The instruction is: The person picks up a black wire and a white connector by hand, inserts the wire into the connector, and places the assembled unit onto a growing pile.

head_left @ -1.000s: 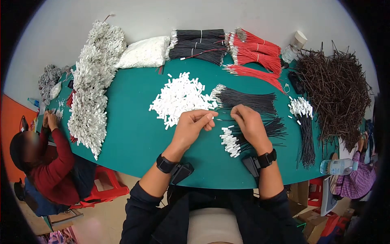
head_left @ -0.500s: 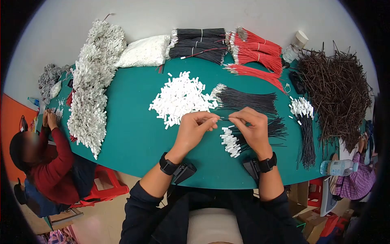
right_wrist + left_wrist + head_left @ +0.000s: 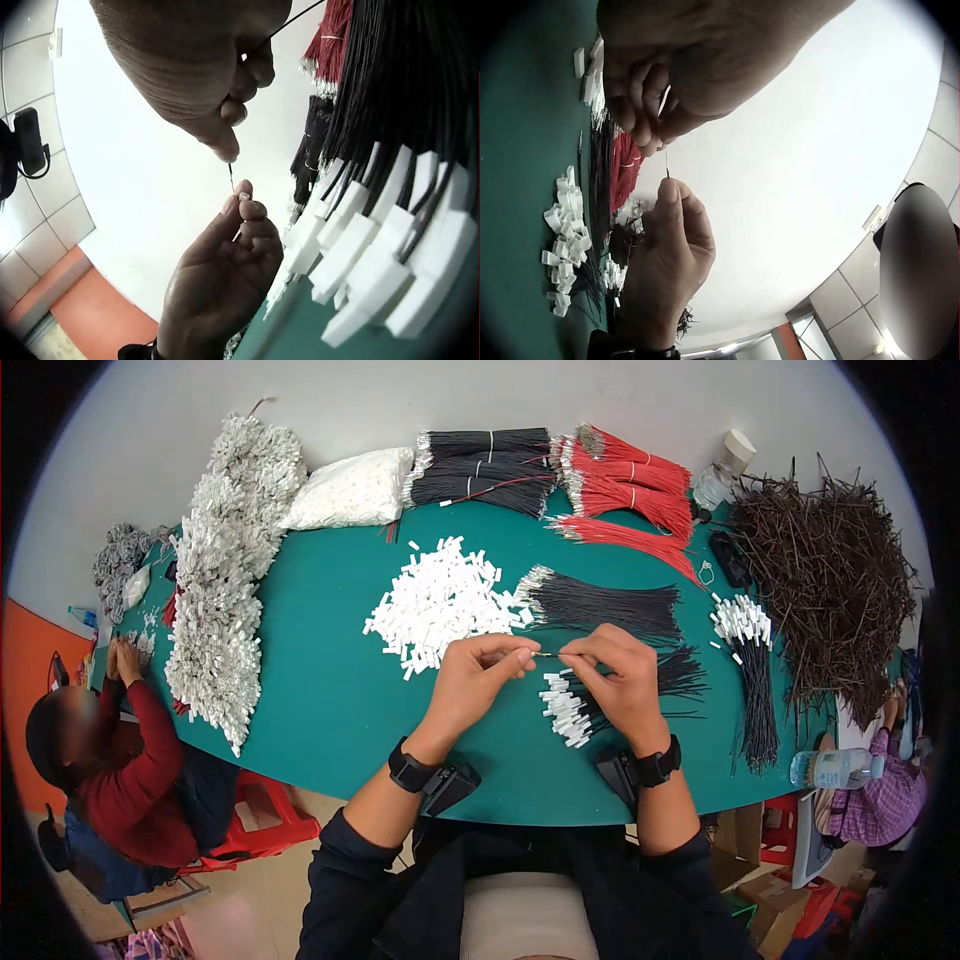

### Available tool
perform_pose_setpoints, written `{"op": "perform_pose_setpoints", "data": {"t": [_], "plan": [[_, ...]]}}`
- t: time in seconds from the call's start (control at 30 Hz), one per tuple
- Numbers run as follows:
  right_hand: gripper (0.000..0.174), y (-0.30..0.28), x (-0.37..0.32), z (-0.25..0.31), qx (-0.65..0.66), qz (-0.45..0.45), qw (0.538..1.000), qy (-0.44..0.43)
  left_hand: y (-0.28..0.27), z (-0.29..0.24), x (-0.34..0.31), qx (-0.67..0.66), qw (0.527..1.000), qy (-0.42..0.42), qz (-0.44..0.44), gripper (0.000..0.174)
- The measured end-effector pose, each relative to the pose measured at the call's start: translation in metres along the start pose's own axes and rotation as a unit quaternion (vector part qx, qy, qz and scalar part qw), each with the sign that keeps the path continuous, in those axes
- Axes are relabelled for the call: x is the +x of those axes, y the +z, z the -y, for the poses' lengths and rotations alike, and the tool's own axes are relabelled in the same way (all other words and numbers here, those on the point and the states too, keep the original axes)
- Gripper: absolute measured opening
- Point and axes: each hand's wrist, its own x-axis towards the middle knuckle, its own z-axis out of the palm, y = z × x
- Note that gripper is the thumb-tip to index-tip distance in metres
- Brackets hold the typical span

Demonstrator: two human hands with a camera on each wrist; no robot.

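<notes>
Person at a curved green tabletop (image 3: 330,660), bare hands raised over it, fingertips near each other at center. Right hand (image 3: 620,675) pinches a thin black wire w/ a bare metal tip (image 3: 550,654) btwn thumb & fingers, close to that tip, prob. b/c a short grip keeps so floppy a strand straight; its tail runs back past the palm. Left hand (image 3: 468,680) is curled, thumb & fingertips closed on what looks like a small white plastic piece (image 3: 244,196), the wire's tip pointing at it; can't tell if the two touch. Just beyond the left hand, a loose heap of white plastic sleeves (image 3: 435,605), prob. put there for easy reach. Beyond the right hand, a flat bundle of black wires w/ metal ends (image 3: 610,608), tips facing the heap. Nearer the body, black wires w/ white sleeved ends (image 3: 567,710) lie ends-left, prob. to keep 'em aligned. Farther back, red wire bundles (image 3: 630,480), some tied w/ pale bands, prob. so strands don't scatter.
</notes>
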Motion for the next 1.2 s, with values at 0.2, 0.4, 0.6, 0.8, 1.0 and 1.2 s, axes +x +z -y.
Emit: {"op": "perform_pose_setpoints", "data": {"t": [0.2,0.4,0.6,0.8,1.0,1.2], "plan": [[0.011,0.002,0.001,-0.001,0.005,-0.007,1.0,-0.028,-0.001,-0.003,0.0,-0.006,1.0,-0.018,0.013,0.022],[0.01,0.001,0.0,-0.003,-0.019,0.001,0.999,-0.031,0.0,-0.001,0.0,-0.021,1.0,-0.009,0.006,0.021],[0.01,0.001,0.0,-0.003,-0.032,-0.004,0.999,-0.038,-0.001,-0.004,0.0,-0.032,0.999,-0.022,0.023,0.022],[0.01,0.001,-0.001,-0.003,-0.018,-0.011,0.999,-0.027,-0.001,-0.006,-0.001,-0.026,0.999,-0.032,0.018,0.02],[0.01,0.003,0.0,-0.001,-0.004,-0.002,0.999,-0.033,-0.001,0.0,-0.001,-0.004,0.999,-0.019,0.028,0.016],[0.01,0.0,-0.001,0.012,0.018,0.044,0.996,0.082,0.002,-0.001,-0.003,0.023,1.0,0.002,-0.017,0.012]]}}
